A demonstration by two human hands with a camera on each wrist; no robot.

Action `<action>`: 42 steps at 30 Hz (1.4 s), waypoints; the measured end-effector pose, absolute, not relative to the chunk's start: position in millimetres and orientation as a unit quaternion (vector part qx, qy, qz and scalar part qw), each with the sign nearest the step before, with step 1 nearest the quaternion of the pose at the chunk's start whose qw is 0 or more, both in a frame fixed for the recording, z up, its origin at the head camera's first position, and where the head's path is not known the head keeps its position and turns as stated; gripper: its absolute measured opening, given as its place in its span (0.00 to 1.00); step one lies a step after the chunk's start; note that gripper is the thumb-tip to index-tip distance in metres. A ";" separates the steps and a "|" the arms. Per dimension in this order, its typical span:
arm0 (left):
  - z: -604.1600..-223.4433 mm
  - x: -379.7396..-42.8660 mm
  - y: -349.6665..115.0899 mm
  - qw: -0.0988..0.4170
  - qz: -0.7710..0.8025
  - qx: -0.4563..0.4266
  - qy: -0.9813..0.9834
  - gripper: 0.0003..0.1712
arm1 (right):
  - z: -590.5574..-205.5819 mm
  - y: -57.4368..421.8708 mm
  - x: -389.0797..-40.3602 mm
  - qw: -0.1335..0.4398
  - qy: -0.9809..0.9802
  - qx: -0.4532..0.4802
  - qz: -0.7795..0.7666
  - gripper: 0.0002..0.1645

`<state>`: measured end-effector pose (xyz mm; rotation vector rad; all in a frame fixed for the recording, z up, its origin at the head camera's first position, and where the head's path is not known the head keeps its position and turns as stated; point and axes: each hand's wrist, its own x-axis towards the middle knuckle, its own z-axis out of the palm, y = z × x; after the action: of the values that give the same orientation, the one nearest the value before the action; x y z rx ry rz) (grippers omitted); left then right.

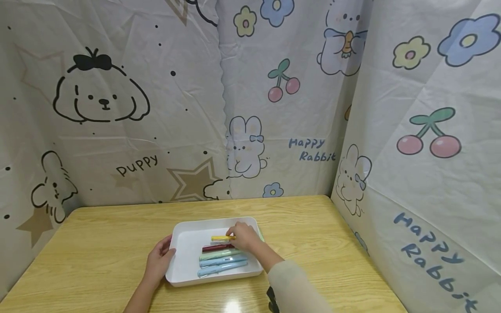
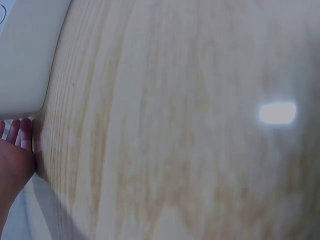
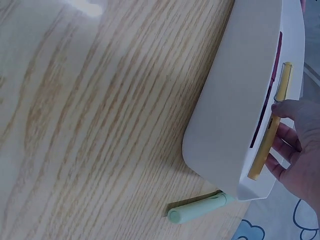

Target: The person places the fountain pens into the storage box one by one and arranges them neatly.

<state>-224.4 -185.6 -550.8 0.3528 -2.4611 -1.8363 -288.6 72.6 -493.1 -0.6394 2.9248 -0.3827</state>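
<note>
A white tray (image 1: 188, 243) lies on the table, with my left hand (image 1: 158, 260) holding its left side, thumb at the rim and fingers along the outer wall. My right hand (image 1: 245, 237) reaches over the tray's far right part and pinches a yellow pen (image 1: 220, 238) between thumb and fingers. In the right wrist view the yellow pen (image 3: 270, 127) shows its metal clip, close above the rim. Below it in the tray lie a dark red pen (image 1: 213, 248), a pale green pen (image 1: 217, 254) and two light blue pens (image 1: 221, 269), roughly parallel.
Another pale green pen (image 3: 197, 207) lies on the wooden table (image 1: 117, 243) outside the tray's right end, mostly hidden by my right hand in the head view. Printed cloth walls (image 1: 188, 95) stand behind and beside the table.
</note>
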 end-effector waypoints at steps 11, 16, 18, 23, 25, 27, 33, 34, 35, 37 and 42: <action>-550.0 -223.6 -186.0 0.022 -0.594 0.113 -0.796 0.29 | -498.0 73.4 -287.7 0.052 0.969 -0.213 -0.116 0.13; -549.8 -224.0 -185.5 0.024 -0.593 0.113 -0.797 0.29 | -498.8 72.9 -287.3 0.054 0.968 -0.215 -0.115 0.13; -549.9 -224.3 -185.2 0.026 -0.593 0.113 -0.797 0.29 | -499.0 72.8 -287.1 0.053 0.968 -0.217 -0.113 0.13; -549.7 -223.8 -185.0 0.026 -0.593 0.114 -0.796 0.29 | -501.1 72.8 -287.3 0.046 0.968 -0.224 -0.105 0.13; -549.5 -223.4 -185.0 0.024 -0.594 0.114 -0.796 0.29 | -501.6 72.6 -287.3 0.044 0.967 -0.228 -0.103 0.13; -549.3 -223.1 -185.1 0.023 -0.594 0.115 -0.796 0.29 | -501.9 72.1 -287.1 0.044 0.966 -0.232 -0.103 0.13; -550.0 -223.8 -185.3 0.024 -0.595 0.114 -0.795 0.29 | -502.8 70.1 -286.6 0.047 0.965 -0.234 -0.104 0.14; -550.1 -224.0 -185.3 0.024 -0.595 0.114 -0.795 0.29 | -502.7 69.7 -286.6 0.048 0.966 -0.233 -0.105 0.14; -550.2 -224.0 -185.3 0.024 -0.594 0.114 -0.796 0.29 | -502.4 69.4 -286.5 0.049 0.965 -0.233 -0.106 0.14; -550.2 -224.2 -185.3 0.024 -0.593 0.113 -0.797 0.29 | -501.9 68.5 -286.6 0.052 0.965 -0.232 -0.109 0.14; -550.0 -223.8 -185.1 0.022 -0.592 0.114 -0.797 0.29 | -500.6 67.1 -286.2 0.062 0.965 -0.229 -0.113 0.14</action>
<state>-223.8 -185.1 -550.0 0.3518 -2.4710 -1.8360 -286.2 67.1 -500.6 -0.6916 2.9180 -0.3411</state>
